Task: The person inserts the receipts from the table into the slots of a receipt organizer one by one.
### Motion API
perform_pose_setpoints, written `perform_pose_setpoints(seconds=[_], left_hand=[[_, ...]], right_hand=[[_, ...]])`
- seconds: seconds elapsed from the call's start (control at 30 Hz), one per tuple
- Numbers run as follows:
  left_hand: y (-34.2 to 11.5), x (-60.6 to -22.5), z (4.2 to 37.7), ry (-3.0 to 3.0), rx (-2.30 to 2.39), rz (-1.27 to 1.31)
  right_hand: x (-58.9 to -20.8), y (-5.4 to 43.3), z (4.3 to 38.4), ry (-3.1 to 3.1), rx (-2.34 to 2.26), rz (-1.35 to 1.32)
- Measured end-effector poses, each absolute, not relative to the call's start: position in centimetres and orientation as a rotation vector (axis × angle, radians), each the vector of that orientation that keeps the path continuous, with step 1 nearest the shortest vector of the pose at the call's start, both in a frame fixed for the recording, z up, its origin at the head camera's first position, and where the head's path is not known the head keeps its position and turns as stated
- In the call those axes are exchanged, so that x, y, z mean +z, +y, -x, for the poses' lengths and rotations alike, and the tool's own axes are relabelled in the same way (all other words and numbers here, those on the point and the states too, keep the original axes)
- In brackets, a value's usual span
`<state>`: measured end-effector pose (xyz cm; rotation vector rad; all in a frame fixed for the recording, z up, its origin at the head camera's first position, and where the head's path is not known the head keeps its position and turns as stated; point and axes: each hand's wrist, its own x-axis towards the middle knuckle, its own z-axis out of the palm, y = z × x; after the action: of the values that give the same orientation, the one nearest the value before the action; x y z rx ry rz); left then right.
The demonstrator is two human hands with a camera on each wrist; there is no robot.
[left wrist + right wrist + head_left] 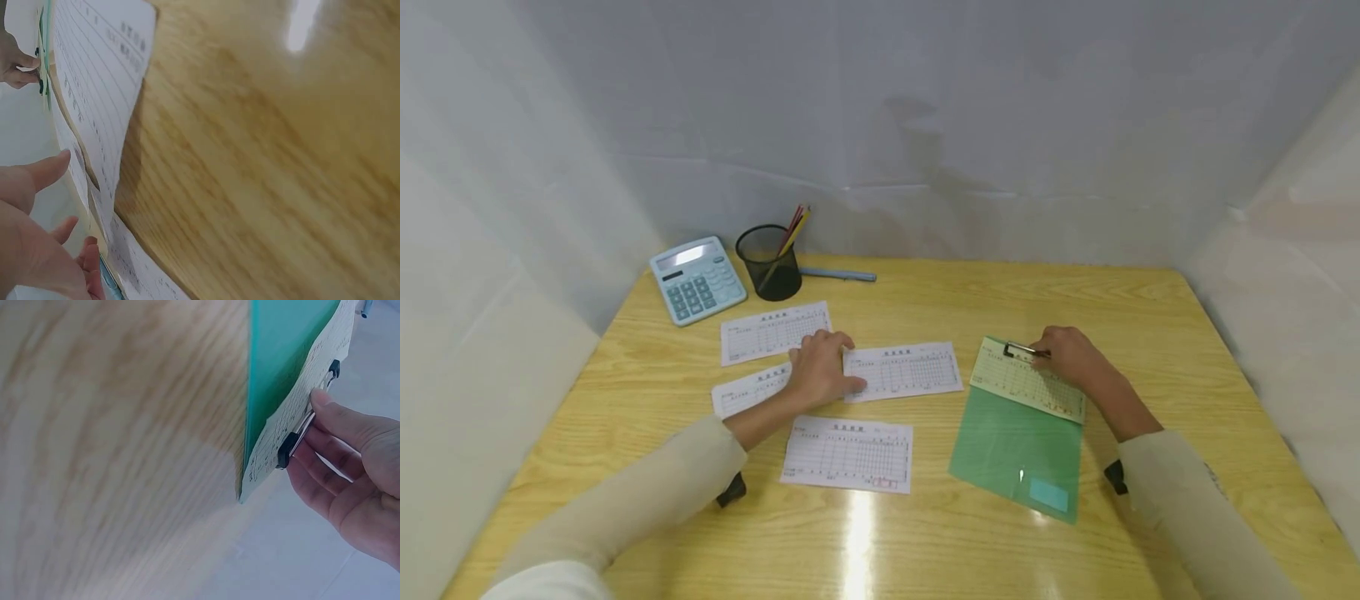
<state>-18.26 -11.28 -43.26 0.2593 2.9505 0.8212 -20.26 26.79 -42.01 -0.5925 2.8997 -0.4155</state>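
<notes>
My right hand (1075, 358) grips the metal clip (306, 422) at the top of a green clipboard (1015, 450), thumb on the front side and fingers behind. A yellow printed form (1030, 385) lies across the upper part of the board, under the clip. My left hand (820, 368) hovers over several white printed forms, with its thumb at the left edge of the middle form (906, 371). In the left wrist view its thumb and fingers are spread with nothing between them. Its forearm partly covers another white form (741, 393).
More white forms lie at the upper left (775, 332) and front (850, 454). Behind them stand a blue calculator (698, 281) and a black mesh pen cup (778, 283) holding pencils. A blue pen (842, 274) lies beside the cup. Pale curtains surround the wooden table (760, 550).
</notes>
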Motion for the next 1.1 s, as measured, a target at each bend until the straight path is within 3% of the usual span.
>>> perform_pose_setpoints(seconds=[0.4,0.63,1.1], left_hand=[[-10.7,-43.2,18.4,2.916,0.851,-0.335],[-10.5,-43.0,18.9,2.825,1.1,-0.466],[-10.6,-42.6,19.5,2.791,1.267,-0.403]], right_hand=[[-42.3,26.7,20.2,2.898,-0.414,0.587],[-42.1,26.8,20.2,2.901,-0.407,0.585],[-42.2,26.7,20.2,2.9,-0.42,0.596]])
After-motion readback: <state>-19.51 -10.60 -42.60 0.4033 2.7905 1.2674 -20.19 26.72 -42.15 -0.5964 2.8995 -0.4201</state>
